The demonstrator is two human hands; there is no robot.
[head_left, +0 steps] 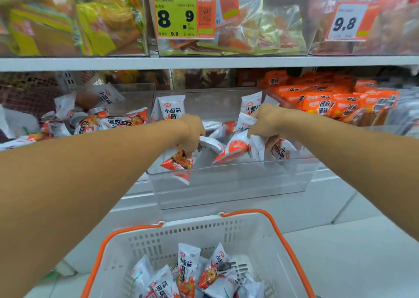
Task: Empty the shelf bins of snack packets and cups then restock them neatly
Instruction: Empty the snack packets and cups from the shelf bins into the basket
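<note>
At the bottom of the frame, nearest me, sits the white shopping basket with orange handles, and a loose heap of white-and-orange snack packets already lies in it, so I judge I am in the emptying half of the job, not yet restocking. Just above it in the middle of the frame is the clear plastic shelf bin I am working in, pulled forward off the shelf edge. My left hand has its grip curled round a small bunch of packets, one orange-ended packet hanging below my fingers over the bin's front wall. My right hand has its grip bunched on several more packets, gathered at their tops. A few packets are left in the bin: two standing packets against the back wall and some lying flat between my hands. The next move, as I see it, calls for lifting both handfuls clear of the front wall and lowering them into the basket without dropping the dangling one, then going back for the remainder. Further off, at left of the frame, a neighbouring bin holds more of the same packets; at right are orange packets; along the top, the upper shelf carries bins with price tags.
</note>
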